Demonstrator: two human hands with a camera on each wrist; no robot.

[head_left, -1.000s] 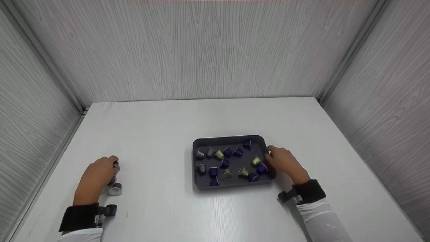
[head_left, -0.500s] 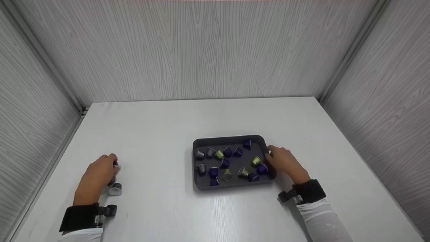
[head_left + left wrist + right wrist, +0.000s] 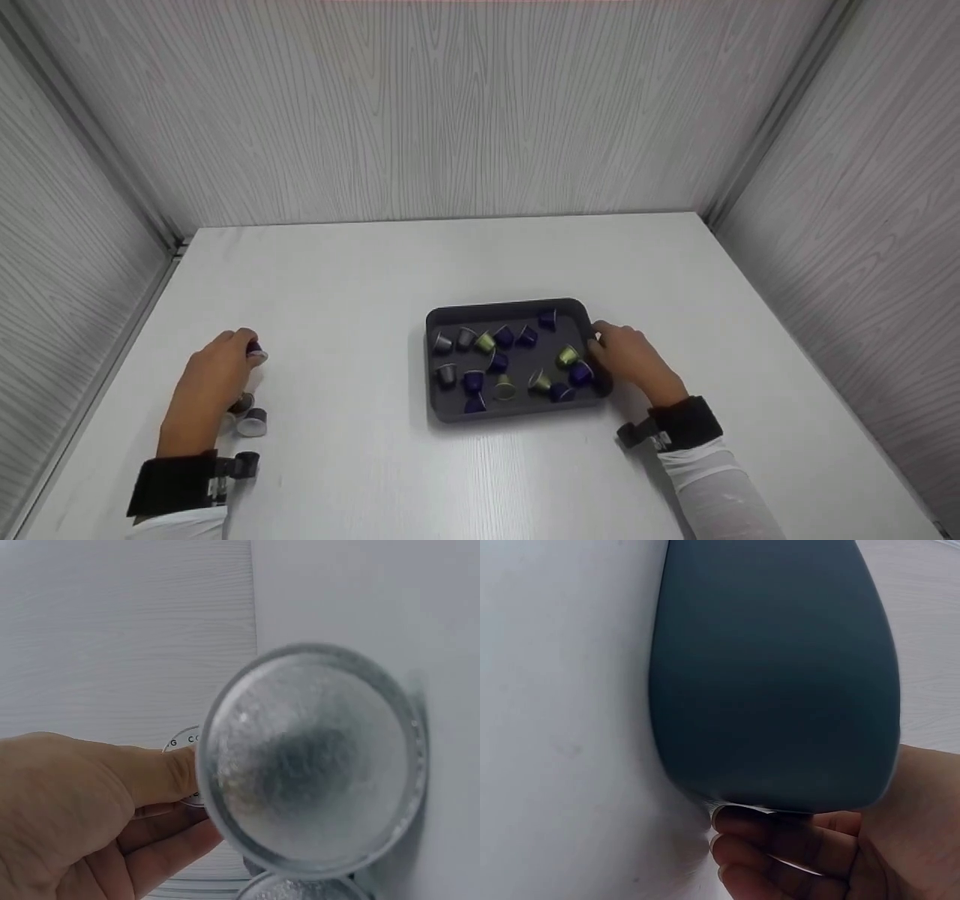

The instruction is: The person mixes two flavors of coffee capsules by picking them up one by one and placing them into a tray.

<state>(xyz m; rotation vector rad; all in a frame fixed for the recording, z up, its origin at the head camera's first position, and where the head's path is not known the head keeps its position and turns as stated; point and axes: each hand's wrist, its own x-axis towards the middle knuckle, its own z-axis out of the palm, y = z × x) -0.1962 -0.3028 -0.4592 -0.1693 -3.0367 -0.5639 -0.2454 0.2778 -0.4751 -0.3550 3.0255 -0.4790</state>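
At the left, my left hand (image 3: 210, 379) pinches a dark purple coffee capsule (image 3: 255, 350) between thumb and fingers. In the left wrist view its lettered lid (image 3: 182, 739) shows past the thumb, mostly hidden by a nearer clear-lidded capsule (image 3: 315, 765). Loose capsules lie below that hand, among them a dark one with a pale lid (image 3: 253, 422) and another (image 3: 241, 403) half behind the wrist. My right hand (image 3: 634, 361) holds the right side of a dark grey tray (image 3: 480, 414), its fingers curled against the outer wall in the right wrist view. Several purple, green and grey capsules (image 3: 473, 381) lie scattered in the tray.
The tray stands on a white tabletop (image 3: 337, 315) near the middle. Pale wood-grain panels (image 3: 450, 112) enclose the table at the back and both sides. Black wrist straps (image 3: 172, 484) sit on both forearms.
My left hand has moved slightly up and away from the loose capsules, with the purple capsule in its fingers. The right hand stays at the tray. The whole view has shifted a little.
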